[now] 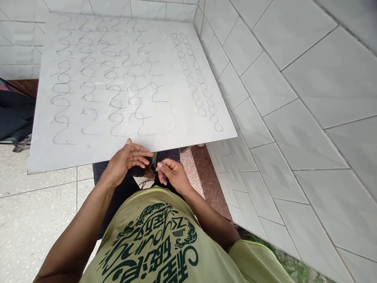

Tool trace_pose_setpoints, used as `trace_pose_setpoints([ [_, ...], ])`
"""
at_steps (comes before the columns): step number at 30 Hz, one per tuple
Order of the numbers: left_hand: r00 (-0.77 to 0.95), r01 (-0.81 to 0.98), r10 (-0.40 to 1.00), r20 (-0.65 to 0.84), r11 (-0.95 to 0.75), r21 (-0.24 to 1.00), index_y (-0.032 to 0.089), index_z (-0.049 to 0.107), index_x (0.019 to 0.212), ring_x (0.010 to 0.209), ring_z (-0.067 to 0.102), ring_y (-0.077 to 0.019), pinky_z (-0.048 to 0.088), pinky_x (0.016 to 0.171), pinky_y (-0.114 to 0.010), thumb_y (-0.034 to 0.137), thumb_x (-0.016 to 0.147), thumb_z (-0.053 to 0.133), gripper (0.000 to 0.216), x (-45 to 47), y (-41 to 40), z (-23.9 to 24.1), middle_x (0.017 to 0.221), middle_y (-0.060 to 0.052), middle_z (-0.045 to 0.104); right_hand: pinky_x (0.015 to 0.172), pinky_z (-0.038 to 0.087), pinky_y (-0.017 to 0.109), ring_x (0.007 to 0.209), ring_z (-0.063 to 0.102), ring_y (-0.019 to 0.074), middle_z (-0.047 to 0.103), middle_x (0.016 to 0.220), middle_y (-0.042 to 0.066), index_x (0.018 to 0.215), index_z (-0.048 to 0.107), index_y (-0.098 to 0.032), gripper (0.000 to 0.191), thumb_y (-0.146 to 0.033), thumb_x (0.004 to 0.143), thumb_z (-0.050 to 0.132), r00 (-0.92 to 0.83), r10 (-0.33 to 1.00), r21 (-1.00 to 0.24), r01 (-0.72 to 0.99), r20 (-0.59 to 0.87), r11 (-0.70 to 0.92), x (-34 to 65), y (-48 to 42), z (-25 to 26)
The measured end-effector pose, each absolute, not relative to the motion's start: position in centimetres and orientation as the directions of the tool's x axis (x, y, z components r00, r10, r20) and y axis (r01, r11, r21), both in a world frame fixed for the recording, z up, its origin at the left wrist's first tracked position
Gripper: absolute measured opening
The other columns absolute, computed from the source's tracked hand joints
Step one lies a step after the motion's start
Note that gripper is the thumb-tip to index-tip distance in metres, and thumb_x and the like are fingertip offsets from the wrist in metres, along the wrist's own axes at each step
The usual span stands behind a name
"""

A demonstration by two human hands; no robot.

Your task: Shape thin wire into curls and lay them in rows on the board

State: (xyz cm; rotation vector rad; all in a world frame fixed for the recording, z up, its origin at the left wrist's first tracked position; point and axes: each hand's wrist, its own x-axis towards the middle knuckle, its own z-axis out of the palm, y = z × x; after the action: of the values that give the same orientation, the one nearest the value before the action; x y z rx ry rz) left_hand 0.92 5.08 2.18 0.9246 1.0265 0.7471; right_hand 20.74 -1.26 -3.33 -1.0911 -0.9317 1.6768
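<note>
A thin wire [151, 165] hangs in a bent curve between the person's two hands, just off the near edge of a white board [185, 129], at that board's six o'clock. The right hand [172, 173], at about four o'clock from the curve, holds the wire in a narrow pinch of thumb and forefinger. The left hand [129, 162], at nine o'clock, is loosely spread, its thumb apart from the fingers; a fine strand crosses those fingers, and I cannot tell whether it is gripped or whether it belongs to the same piece.

On the board, at eleven o'clock from the hands, lie columns of wavy wires [114, 96], some touching or overlapping. At one o'clock run two slanting rows of figure-eight wires [202, 85]. A tiled wall [282, 118] rises at two o'clock, and a printed green shirt [153, 239] fills six o'clock.
</note>
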Motion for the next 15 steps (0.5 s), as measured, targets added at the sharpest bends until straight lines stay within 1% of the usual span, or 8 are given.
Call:
trace_pose_setpoints([
  [2,0.327,-0.060,0.874,-0.359,0.398,0.915,0.012,0.068,0.111,0.084,0.074,-0.0246,0.058,0.075,-0.036,0.074,0.096,0.041,0.069,0.9,4.9,2.3,0.112,-0.020,0.077,0.041,0.038,0.020,0.044,0.051,0.0079,0.061,0.059,-0.004,0.085,0.066,-0.019,0.038,-0.056,0.092,0.068,-0.184,0.949,-0.916,-0.267,-0.255,-0.298,20.8,-1.2,-3.3],
  [5,0.327,-0.030,0.884,-0.334,0.363,0.931,0.012,0.068,0.118,0.087,0.074,-0.0245,0.058,0.080,-0.037,0.066,0.098,0.048,0.061,1.1,4.5,2.4,0.113,-0.019,0.077,0.039,0.038,0.020,0.043,0.051,0.0082,0.061,0.058,-0.004,0.084,0.067,-0.019,0.037,-0.055,0.092,0.069,-0.146,0.956,-0.916,-0.281,-0.255,-0.287,20.7,-1.1,-3.5],
  [7,0.339,-0.027,0.885,-0.319,0.348,0.937,0.013,0.069,0.119,0.089,0.073,-0.0229,0.058,0.082,-0.036,0.061,0.098,0.054,0.054,1.4,4.2,2.2,0.114,-0.017,0.076,0.038,0.037,0.020,0.042,0.052,0.0086,0.061,0.057,-0.004,0.083,0.067,-0.019,0.036,-0.054,0.091,0.070,-0.120,0.959,-0.908,-0.310,-0.256,-0.282,20.6,-0.9,-3.6],
  [9,0.338,-0.012,0.886,-0.317,0.341,0.940,0.015,0.071,0.117,0.088,0.071,-0.0201,0.057,0.081,-0.033,0.055,0.094,0.065,0.046,1.6,3.7,1.8,0.113,-0.013,0.077,0.036,0.037,0.020,0.042,0.052,0.0087,0.061,0.057,-0.004,0.082,0.068,-0.019,0.036,-0.053,0.090,0.071,-0.099,0.959,-0.898,-0.336,-0.265,-0.283,20.4,-0.8,-3.6],
  [12,0.314,0.026,0.885,-0.343,0.353,0.935,0.018,0.076,0.111,0.079,0.067,-0.0157,0.054,0.073,-0.027,0.046,0.084,0.081,0.040,2.1,3.1,1.1,0.099,-0.007,0.077,0.036,0.036,0.019,0.041,0.051,0.0084,0.060,0.056,-0.005,0.080,0.068,-0.019,0.035,-0.053,0.088,0.072,-0.077,0.953,-0.883,-0.361,-0.292,-0.299,20.2,-0.7,-3.4],
  [15,0.275,0.052,0.895,-0.352,0.352,0.935,0.018,0.079,0.101,0.072,0.063,-0.0135,0.051,0.067,-0.025,0.044,0.080,0.084,0.033,2.5,2.7,0.4,0.083,-0.003,0.073,0.035,0.035,0.019,0.041,0.050,0.0082,0.060,0.056,-0.004,0.079,0.069,-0.018,0.037,-0.054,0.085,0.075,-0.071,0.944,-0.868,-0.376,-0.322,-0.324,19.9,-0.6,-3.2],
])
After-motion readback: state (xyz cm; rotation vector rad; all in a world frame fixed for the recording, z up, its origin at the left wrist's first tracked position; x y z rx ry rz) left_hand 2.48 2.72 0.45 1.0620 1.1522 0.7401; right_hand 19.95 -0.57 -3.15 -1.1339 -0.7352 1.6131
